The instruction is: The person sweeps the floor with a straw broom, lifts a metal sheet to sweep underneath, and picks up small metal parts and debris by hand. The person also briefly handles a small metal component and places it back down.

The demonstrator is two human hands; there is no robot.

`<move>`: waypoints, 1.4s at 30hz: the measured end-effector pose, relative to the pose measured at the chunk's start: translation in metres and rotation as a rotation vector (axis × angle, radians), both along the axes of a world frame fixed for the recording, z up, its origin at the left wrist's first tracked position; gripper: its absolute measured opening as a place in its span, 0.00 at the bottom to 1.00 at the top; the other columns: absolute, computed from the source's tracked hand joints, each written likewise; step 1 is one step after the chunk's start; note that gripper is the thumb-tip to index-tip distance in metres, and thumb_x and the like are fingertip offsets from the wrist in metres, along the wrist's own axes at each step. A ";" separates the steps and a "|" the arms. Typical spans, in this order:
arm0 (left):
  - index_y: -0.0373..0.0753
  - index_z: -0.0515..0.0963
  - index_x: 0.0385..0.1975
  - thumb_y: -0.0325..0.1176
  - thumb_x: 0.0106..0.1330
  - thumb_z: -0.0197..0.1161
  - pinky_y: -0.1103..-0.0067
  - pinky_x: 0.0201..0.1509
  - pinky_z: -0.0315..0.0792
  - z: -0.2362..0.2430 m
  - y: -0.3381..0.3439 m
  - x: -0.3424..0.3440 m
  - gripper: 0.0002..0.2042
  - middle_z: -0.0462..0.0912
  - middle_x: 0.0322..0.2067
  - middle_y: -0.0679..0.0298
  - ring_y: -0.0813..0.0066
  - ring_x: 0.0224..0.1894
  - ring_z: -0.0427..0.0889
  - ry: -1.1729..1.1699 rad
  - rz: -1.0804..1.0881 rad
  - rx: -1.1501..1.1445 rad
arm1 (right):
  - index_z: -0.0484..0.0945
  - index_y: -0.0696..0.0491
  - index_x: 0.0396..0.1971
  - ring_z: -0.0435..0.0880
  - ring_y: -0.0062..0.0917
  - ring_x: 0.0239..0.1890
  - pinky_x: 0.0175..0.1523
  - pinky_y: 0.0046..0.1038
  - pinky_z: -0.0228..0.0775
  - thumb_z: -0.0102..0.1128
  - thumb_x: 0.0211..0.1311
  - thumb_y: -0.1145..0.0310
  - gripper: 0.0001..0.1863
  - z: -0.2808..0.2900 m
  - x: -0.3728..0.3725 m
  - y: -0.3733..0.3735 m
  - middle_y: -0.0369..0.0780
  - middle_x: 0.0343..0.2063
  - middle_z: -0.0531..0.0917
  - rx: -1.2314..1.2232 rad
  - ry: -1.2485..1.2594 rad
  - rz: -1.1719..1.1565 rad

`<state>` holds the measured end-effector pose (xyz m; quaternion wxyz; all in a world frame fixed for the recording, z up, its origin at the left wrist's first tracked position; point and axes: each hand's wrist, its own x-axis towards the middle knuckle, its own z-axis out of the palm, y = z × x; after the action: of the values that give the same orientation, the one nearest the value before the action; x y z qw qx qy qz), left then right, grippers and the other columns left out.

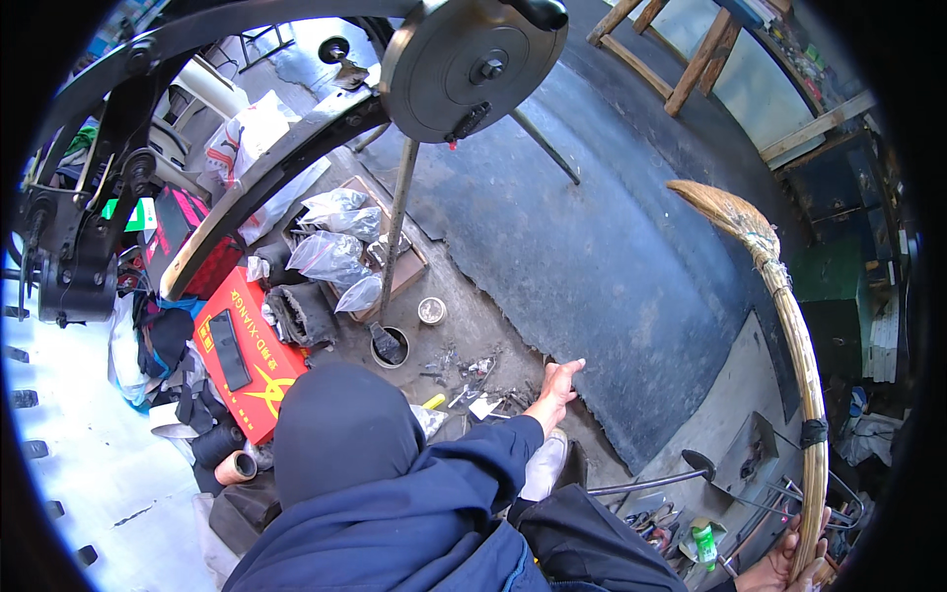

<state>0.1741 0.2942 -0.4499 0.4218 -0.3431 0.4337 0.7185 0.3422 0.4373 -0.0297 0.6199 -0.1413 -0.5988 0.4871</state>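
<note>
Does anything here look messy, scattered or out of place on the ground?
Yes. Small metal tools and bits lie strewn loose on the ground beside another person's outstretched hand. Clear plastic bags spill over an open cardboard box. Your right hand grips a broom.

Rough straw broom [735,212] on smooth bamboo handle [804,365]; matt rubber mat [592,247].

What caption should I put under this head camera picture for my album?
A right hand grips a long broom while a crouching person in dark blue reaches toward the black floor mat.

Dusty concrete floor [473,326], daylight
</note>
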 end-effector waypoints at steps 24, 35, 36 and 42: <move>0.32 0.51 0.75 0.63 0.66 0.66 0.61 0.72 0.65 0.180 0.003 -0.120 0.51 0.80 0.48 0.52 0.63 0.53 0.82 0.138 -0.037 0.845 | 0.79 0.63 0.51 0.76 0.54 0.63 0.55 0.47 0.80 0.59 0.71 0.63 0.19 0.090 0.165 -0.044 0.56 0.54 0.80 -0.248 -0.051 0.170; 0.32 0.44 0.80 0.64 0.66 0.61 0.49 0.81 0.44 0.200 0.013 -0.132 0.54 0.50 0.75 0.28 0.34 0.77 0.57 0.299 -0.110 0.849 | 0.79 0.64 0.54 0.75 0.56 0.63 0.56 0.47 0.79 0.59 0.70 0.63 0.21 0.057 0.209 -0.056 0.60 0.57 0.78 -0.474 -0.108 0.050; 0.33 0.43 0.80 0.64 0.66 0.61 0.49 0.81 0.43 0.202 0.015 -0.132 0.54 0.51 0.75 0.28 0.34 0.77 0.56 0.297 -0.104 0.825 | 0.78 0.64 0.54 0.75 0.56 0.63 0.56 0.47 0.79 0.59 0.70 0.63 0.21 0.052 0.211 -0.056 0.60 0.57 0.78 -0.508 -0.119 0.053; 0.36 0.51 0.80 0.65 0.63 0.62 0.47 0.79 0.47 0.222 0.021 -0.138 0.52 0.43 0.77 0.29 0.29 0.76 0.55 0.312 -0.017 0.823 | 0.78 0.65 0.56 0.75 0.57 0.63 0.56 0.48 0.79 0.59 0.70 0.63 0.23 -0.010 0.166 -0.063 0.62 0.58 0.77 -0.777 -0.179 0.317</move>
<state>0.0360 0.3154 -0.2278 0.4586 -0.0303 0.1725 0.8712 0.5080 0.3743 -0.0395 0.3838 -0.3122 -0.4366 0.7514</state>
